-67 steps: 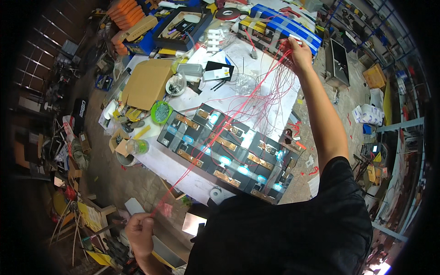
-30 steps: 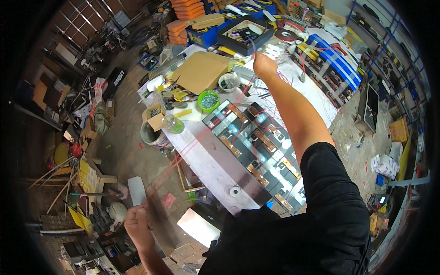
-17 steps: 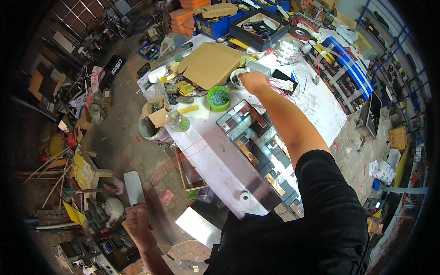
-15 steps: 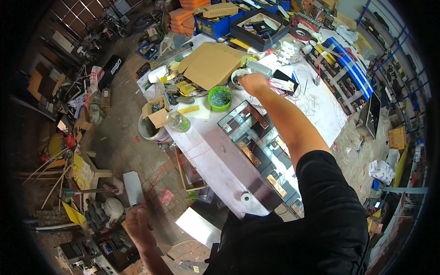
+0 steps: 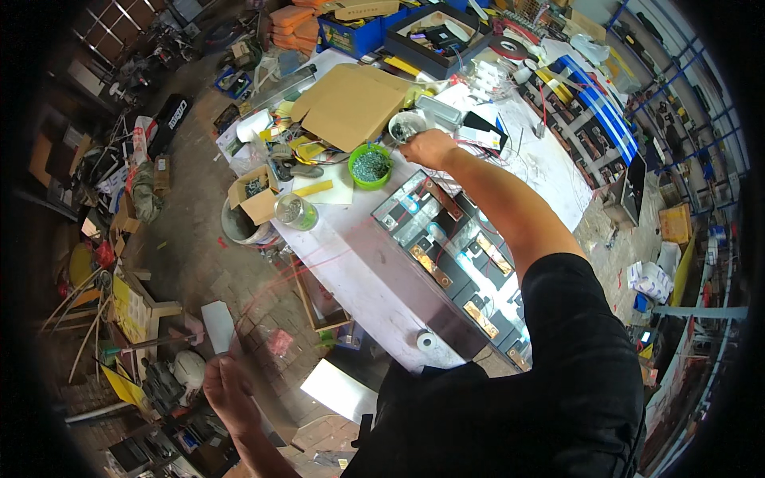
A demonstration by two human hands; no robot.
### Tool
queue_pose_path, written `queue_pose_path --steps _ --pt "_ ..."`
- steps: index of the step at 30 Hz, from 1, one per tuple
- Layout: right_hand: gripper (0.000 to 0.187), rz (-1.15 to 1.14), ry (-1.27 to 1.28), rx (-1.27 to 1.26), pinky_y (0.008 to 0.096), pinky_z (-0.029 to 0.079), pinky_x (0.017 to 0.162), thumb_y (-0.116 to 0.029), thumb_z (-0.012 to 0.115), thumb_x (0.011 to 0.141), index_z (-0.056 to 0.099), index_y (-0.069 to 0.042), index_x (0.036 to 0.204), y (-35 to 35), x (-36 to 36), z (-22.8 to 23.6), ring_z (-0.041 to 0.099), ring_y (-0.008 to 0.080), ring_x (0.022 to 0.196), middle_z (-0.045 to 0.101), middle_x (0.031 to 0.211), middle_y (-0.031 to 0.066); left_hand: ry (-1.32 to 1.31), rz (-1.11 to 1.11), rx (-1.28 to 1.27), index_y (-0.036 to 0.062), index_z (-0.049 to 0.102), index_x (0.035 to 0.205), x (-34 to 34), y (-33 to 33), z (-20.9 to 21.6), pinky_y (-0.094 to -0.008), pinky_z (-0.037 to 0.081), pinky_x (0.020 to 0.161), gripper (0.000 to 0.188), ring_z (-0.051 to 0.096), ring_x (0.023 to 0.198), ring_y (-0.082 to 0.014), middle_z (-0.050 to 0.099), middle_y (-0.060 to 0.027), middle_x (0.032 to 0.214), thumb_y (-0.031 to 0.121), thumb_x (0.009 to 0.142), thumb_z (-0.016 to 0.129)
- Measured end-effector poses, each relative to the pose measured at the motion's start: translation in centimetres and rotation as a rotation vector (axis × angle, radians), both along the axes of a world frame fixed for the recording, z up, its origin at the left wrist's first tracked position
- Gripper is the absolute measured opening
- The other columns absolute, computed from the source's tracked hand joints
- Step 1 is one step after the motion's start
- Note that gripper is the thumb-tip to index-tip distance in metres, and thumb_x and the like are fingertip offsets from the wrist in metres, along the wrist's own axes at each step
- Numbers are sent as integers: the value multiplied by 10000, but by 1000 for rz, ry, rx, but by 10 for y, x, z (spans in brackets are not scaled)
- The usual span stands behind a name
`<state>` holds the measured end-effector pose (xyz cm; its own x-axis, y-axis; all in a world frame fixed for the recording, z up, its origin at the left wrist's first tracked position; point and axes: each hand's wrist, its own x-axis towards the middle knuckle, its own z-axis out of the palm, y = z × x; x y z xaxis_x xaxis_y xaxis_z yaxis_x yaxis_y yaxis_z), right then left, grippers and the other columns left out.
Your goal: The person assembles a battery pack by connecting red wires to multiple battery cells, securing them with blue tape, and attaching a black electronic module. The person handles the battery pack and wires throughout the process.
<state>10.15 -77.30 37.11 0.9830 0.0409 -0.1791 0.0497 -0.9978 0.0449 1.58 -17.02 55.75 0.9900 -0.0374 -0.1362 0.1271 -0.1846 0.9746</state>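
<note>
My right hand (image 5: 428, 150) reaches out over the table, fingers curled together at the near rim of a white cup (image 5: 407, 126) that holds small metal hardware. What those fingers hold, if anything, is hidden. Just left of that hand stands a green bowl (image 5: 370, 166) full of small screws or similar pieces. Below it lies a battery pack (image 5: 449, 255) with copper connecting bars. My left hand (image 5: 231, 392) hangs low on the left, off the table, closed on thin red wires (image 5: 279, 280). These blurred wires run up toward the pack.
A cardboard sheet (image 5: 351, 106) and a clear jar (image 5: 296, 213) sit on the table's left side, beside an open carton (image 5: 253, 195). A tape roll (image 5: 426, 340) rests near the front edge. A second battery pack (image 5: 578, 131) lies at the right.
My right hand has drawn back slightly from inside the white cup to its near rim. The left hand stays low with the red wires. The whole view has shifted a little.
</note>
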Motion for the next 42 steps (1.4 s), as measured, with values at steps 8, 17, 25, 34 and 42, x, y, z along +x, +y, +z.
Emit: queue_pose_path --steps 8,17,25,34,42 --pt "295 -542 -237 323 481 555 903 -417 629 948 734 -221 1142 -72 -33 19 710 354 1037 751 1140 99 17 -59 -42 42 633 1021 3 -23 18 -225 256 485 194 329 504 -20 427 70 576 223 1074 589" --pt "1062 -1208 -620 438 451 452 1111 -759 601 845 486 124 1424 -188 -163 31 571 455 1311 584 1372 361 -5 -349 22 35 622 1005 13 -123 56 -206 278 476 154 374 515 -18 455 59 627 171 1067 583" --pt "531 -1034 -771 1345 311 571 786 -309 675 1006 553 41 1386 -108 -315 83 729 211 931 705 1122 145 51 -697 34 33 636 1064 10 -303 105 -222 269 470 232 361 503 -38 447 63 625 265 1048 628" --pt "415 -1139 -711 1495 277 580 756 -277 632 1050 590 11 1345 -52 -517 150 711 153 838 711 1056 118 49 -1067 -435 73 666 1167 28 -567 152 -244 316 606 232 384 646 -63 445 74 742 269 1046 643" --pt "379 -1448 -834 1452 278 566 767 -221 619 1041 594 14 1337 -12 -625 107 679 135 801 705 1019 107 -545 -1278 354 -80 472 1473 -38 -559 38 -398 420 1126 782 574 1299 -296 581 -228 1434 366 913 786"
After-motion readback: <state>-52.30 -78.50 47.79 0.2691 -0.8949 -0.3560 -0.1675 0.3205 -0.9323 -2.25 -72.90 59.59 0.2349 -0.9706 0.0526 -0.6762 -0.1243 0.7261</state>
